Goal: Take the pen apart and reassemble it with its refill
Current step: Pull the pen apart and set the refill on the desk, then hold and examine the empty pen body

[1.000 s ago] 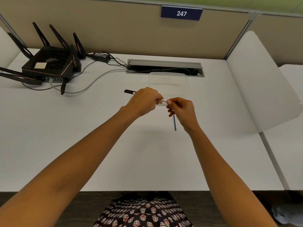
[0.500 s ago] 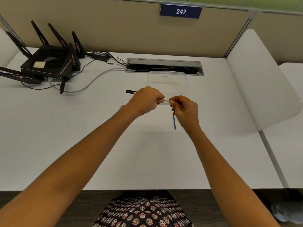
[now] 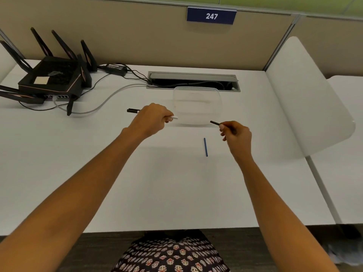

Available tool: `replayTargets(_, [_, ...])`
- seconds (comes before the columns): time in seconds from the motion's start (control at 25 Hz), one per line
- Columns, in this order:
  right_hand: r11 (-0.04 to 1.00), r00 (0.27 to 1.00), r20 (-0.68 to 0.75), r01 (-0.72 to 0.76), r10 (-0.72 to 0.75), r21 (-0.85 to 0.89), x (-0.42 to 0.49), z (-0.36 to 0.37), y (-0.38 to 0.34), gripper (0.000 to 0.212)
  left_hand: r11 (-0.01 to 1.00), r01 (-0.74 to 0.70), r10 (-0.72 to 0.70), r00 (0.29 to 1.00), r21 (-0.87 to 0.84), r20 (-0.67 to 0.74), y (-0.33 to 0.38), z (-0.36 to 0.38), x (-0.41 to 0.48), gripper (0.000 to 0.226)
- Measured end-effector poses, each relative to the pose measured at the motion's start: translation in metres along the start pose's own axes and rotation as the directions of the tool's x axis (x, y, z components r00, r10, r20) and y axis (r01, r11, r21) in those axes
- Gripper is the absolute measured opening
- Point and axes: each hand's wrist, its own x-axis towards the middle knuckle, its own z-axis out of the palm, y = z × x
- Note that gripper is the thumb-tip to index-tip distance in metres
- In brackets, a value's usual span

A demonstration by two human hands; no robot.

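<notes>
My left hand (image 3: 152,120) is closed around the pen barrel (image 3: 133,110); a black end sticks out to the left and a white end (image 3: 174,117) to the right. To the right and apart from it, my right hand (image 3: 236,135) pinches a short dark pen piece (image 3: 214,122) that points up and left. A thin blue refill (image 3: 205,147) lies flat on the white desk (image 3: 78,163), between and slightly below the two hands.
A clear plastic lid or container (image 3: 197,105) lies just behind the hands. A black router (image 3: 53,79) with antennas and cables stands at the back left. A cable slot (image 3: 193,80) runs along the back. A white divider panel (image 3: 306,99) rises at the right.
The hands were together at the pen's white end; now my right hand has pulled away to the right, with a dark piece in its fingers. The blue refill has stayed in place.
</notes>
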Motion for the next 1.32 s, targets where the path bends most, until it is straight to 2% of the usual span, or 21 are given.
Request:
replayTargets(0.2, [0.989, 0.986, -0.076, -0.148, 0.146, -0.02, -0.018, 0.01, 0.038, 0.007, 1.0, 0.016, -0.017, 1.0, 0.018, 0.014, -0.001, 0.005, -0.002, 0.023])
replayTargets(0.48, [0.944, 0.948, -0.044, -0.319, 0.317, -0.082, -0.047, 0.024, 0.079, 0.007, 1.0, 0.003, -0.003, 0.999, 0.017, 0.038, 0.004, 0.021, -0.003, 0.023])
replayTargets(0.84, [0.87, 0.903, 0.01, -0.41, 0.429, -0.273, -0.067, 0.046, 0.102, 0.01, 0.998, -0.025, 0.019, 0.993, 0.051, 0.116, 0.013, 0.039, -0.002, 0.022])
replayTargets(1.32, [0.843, 0.905, 0.03, -0.381, 0.423, -0.38, -0.068, 0.055, 0.103, 0.014, 0.996, -0.06, 0.048, 0.984, 0.063, 0.172, 0.017, 0.048, 0.001, 0.023])
